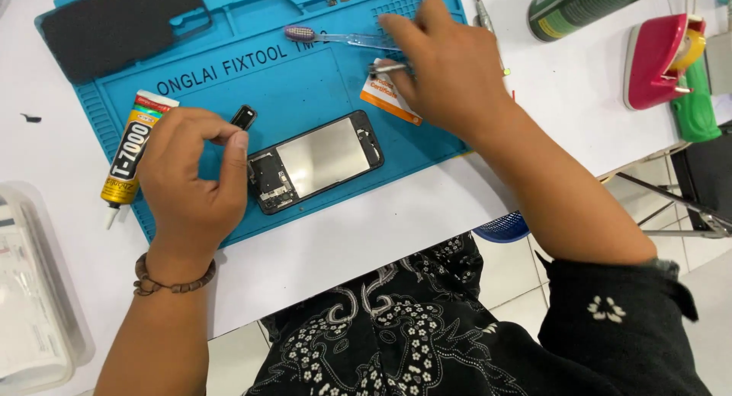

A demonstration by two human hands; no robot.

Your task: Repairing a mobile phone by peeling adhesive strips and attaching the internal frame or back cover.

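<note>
An opened black phone lies back-up on a blue work mat, its silver plate and circuit board showing. My left hand pinches a small black part just left of the phone. My right hand reaches over the mat's far right and grips a thin metal tool above a small orange and white card. A clear toothbrush lies just beyond it.
A yellow glue tube rests at the mat's left edge. A black foam pad covers the mat's far left corner. A green can, a red and yellow tool and a green handle stand at the right. A clear plastic box sits at the left.
</note>
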